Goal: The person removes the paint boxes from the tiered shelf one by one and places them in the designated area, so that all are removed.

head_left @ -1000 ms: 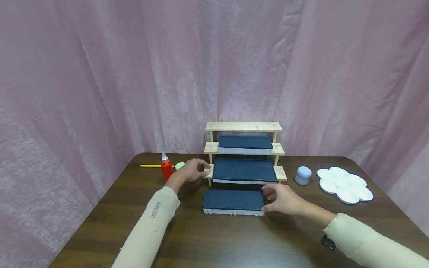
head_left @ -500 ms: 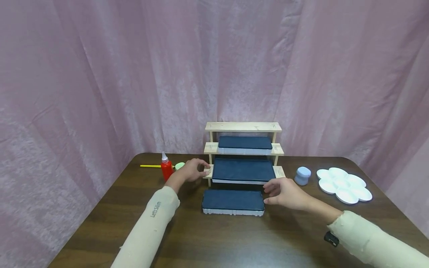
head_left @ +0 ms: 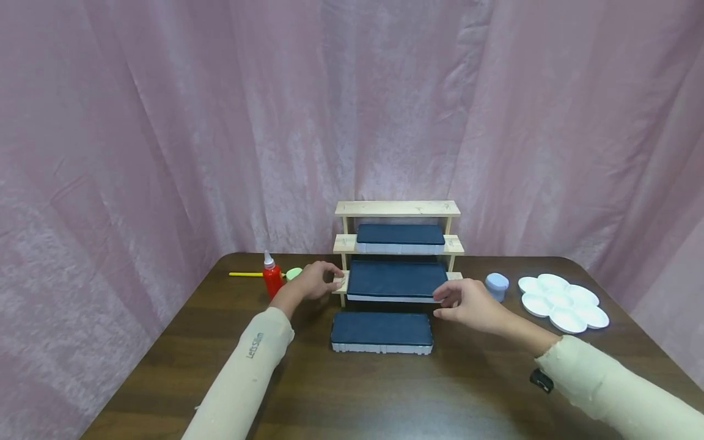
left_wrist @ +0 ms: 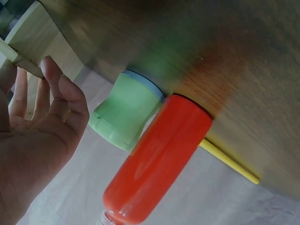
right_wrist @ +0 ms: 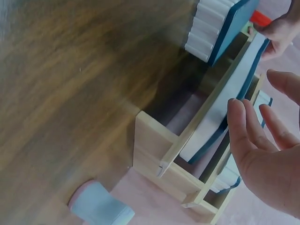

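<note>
My left hand (head_left: pixel 316 281) pinches the left end of the lowest board of a stepped wooden stand (head_left: pixel 398 209); the left wrist view shows thumb and fingers at the board's end (left_wrist: pixel 29 65). On that board lies a wide white box with a dark blue lid (head_left: pixel 397 278). My right hand (head_left: pixel 472 304) hovers by its front right corner, fingers slightly bent, with nothing held. In the right wrist view the fingertips (right_wrist: pixel 236 107) overlap the lid's edge. A narrower blue-lidded box (head_left: pixel 400 234) sits one step higher, and another (head_left: pixel 382 330) rests on the table in front.
Left of the stand are a red squeeze bottle (head_left: pixel 272 278), a pale green waisted container (left_wrist: pixel 127 110) and a yellow stick (head_left: pixel 245 274). A light blue container (head_left: pixel 497 286) and a white flower-shaped palette (head_left: pixel 562 302) stand on the right. Behind the table hangs a pink curtain (head_left: pixel 407 110).
My right hand has left the right end of the box on the table and risen towards the box on the lowest board. My left hand has stayed at the stand.
</note>
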The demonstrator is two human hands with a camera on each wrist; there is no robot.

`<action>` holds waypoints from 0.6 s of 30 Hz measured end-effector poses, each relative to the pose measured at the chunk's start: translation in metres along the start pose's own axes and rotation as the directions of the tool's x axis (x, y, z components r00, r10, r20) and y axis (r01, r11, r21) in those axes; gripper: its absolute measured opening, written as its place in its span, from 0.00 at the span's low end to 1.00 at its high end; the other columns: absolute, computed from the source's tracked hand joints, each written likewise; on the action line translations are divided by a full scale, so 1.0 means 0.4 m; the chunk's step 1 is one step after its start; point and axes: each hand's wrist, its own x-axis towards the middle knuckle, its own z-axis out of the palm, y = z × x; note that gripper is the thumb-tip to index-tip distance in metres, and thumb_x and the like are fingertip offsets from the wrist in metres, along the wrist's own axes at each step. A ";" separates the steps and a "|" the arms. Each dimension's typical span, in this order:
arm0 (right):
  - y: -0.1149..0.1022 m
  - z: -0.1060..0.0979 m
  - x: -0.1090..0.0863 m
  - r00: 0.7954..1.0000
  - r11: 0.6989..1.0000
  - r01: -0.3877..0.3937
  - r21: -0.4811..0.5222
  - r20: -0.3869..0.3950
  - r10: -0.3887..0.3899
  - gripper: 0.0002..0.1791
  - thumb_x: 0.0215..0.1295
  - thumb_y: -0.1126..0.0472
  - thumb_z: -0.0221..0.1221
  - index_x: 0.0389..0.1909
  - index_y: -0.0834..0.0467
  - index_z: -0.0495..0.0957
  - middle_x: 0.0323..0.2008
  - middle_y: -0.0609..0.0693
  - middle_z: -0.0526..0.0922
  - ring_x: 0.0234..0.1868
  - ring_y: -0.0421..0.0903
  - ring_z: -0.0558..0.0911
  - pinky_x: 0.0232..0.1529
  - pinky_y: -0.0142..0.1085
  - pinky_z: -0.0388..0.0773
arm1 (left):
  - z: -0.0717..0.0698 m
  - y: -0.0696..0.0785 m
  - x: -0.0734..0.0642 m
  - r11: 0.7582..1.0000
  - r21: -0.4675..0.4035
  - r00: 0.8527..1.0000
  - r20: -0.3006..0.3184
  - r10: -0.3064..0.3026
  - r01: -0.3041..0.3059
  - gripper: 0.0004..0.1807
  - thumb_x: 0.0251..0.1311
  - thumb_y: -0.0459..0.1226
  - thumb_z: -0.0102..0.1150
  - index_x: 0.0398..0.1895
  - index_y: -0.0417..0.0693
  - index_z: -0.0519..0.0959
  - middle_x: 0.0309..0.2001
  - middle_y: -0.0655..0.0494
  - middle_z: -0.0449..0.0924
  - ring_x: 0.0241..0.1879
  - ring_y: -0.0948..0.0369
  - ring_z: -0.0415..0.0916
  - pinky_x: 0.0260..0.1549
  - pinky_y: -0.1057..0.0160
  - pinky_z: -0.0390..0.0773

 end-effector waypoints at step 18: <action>-0.007 -0.033 0.052 0.985 0.994 0.036 -0.100 -0.162 -0.052 0.13 0.56 0.65 0.71 0.42 0.64 0.84 0.37 0.52 0.87 0.40 0.50 0.85 0.38 0.42 0.83 | 0.000 0.007 -0.007 1.000 -0.008 1.000 0.008 0.002 -0.002 0.17 0.63 0.41 0.65 0.55 0.55 0.82 0.65 0.43 0.71 0.59 0.46 0.70 0.60 0.44 0.72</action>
